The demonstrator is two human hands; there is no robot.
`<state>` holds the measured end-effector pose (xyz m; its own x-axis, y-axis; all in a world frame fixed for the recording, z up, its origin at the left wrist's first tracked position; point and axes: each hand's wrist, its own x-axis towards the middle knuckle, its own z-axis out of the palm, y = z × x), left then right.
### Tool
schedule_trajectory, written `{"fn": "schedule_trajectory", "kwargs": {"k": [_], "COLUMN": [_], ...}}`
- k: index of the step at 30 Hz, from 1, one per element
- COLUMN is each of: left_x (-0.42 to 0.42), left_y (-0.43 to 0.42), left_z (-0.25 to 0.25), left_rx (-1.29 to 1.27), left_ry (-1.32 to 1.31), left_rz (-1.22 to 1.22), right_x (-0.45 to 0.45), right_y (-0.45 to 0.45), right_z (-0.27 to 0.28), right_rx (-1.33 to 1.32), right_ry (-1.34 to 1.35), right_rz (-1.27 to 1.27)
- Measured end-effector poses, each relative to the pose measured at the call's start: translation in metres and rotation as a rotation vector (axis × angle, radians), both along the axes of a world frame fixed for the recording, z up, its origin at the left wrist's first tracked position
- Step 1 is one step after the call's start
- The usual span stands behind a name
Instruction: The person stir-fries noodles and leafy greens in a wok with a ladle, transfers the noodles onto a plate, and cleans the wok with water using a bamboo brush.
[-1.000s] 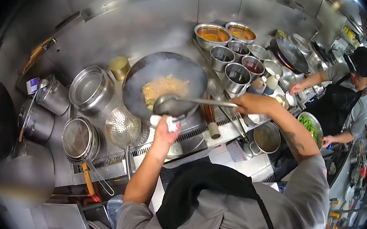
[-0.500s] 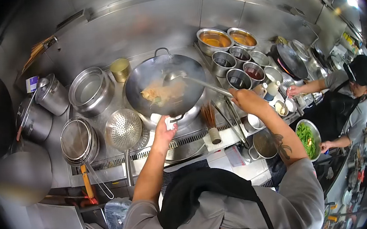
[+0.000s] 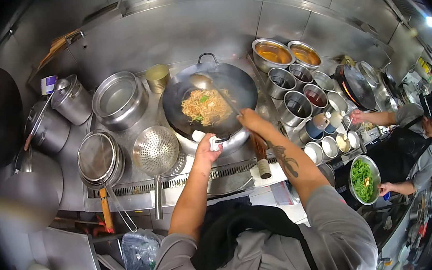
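In the head view, a dark wok sits on the range, with stir-fried noodles and bits of green lying in its middle. My left hand is closed around a folded white cloth at the wok's near loop handle. My right hand is wrapped round the long handle of a ladle. The ladle's bowl is over the far side of the wok, just beyond the noodles. Close below my right forearm stands a bamboo brush.
Left of the wok are a perforated strainer, stacked mesh sieves, a pot and a tin. Sauce containers and orange-liquid bowls stand right. A co-worker holds a bowl of greens.
The noodles, blurred earlier, now lie spread in the wok. My right hand has come closer to the wok and the ladle points more steeply away from me. The view has shifted slightly.
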<state>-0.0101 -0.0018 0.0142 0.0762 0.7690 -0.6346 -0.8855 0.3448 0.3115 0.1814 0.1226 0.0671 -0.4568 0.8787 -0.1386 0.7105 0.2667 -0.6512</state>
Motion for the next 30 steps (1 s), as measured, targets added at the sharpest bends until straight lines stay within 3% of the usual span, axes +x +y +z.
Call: {"fn": "schedule_trajectory", "kwargs": {"k": [2, 3, 6, 8, 11, 14, 16, 18, 20, 22, 25, 26, 28, 30], "left_x": [0.0, 0.0, -0.001, -0.003, 0.021, 0.039, 0.043, 0.028, 0.03, 0.051, 0.042, 0.035, 0.044, 0.061], "left_y": [0.002, 0.0, 0.0, 0.008, -0.022, -0.062, -0.063, -0.042, -0.054, -0.089, -0.077, -0.069, -0.087, -0.133], "left_z": [-0.001, 0.003, -0.001, -0.01, 0.011, 0.058, 0.072, 0.049, 0.036, 0.095, 0.082, 0.056, 0.002, -0.018], "left_rx": [-0.003, 0.019, 0.02, 0.011, 0.04, 0.007, -0.026, 0.036, 0.033, -0.026, -0.029, 0.068, 0.189, 0.048], "left_ry": [0.006, 0.016, 0.042, 0.028, 0.002, -0.022, 0.027, -0.022, 0.009, 0.014, -0.068, -0.091, -0.01, -0.035], "left_rz": [-0.019, -0.017, -0.016, 0.022, 0.072, 0.053, 0.088, 0.122, 0.047, -0.001, 0.062, 0.056, 0.104, 0.063], "right_x": [-0.008, 0.004, 0.08, 0.109, 0.135, 0.139, 0.137, 0.14, 0.163, 0.162, 0.145, 0.148, 0.139, 0.143], "right_y": [-0.037, -0.059, -0.057, -0.081, -0.076, -0.105, -0.124, -0.137, -0.138, -0.141, -0.122, -0.103, -0.099, -0.113], "right_z": [0.022, 0.038, 0.009, 0.082, 0.095, 0.121, 0.15, 0.168, 0.161, 0.184, 0.171, 0.135, 0.11, 0.11], "right_rx": [-0.152, -0.035, 0.461, 0.191, 0.46, 0.473, 0.25, 0.052, 0.136, -0.139, -0.15, 0.086, 0.111, 0.177], "right_ry": [0.028, 0.077, 0.069, -0.256, -0.454, -0.254, -0.198, -0.191, -0.181, -0.242, -0.335, -0.255, -0.238, -0.228], "right_rz": [0.093, 0.193, 0.49, 0.308, 0.36, 0.371, 0.391, 0.418, 0.517, 0.459, 0.398, 0.482, 0.343, 0.36]}}
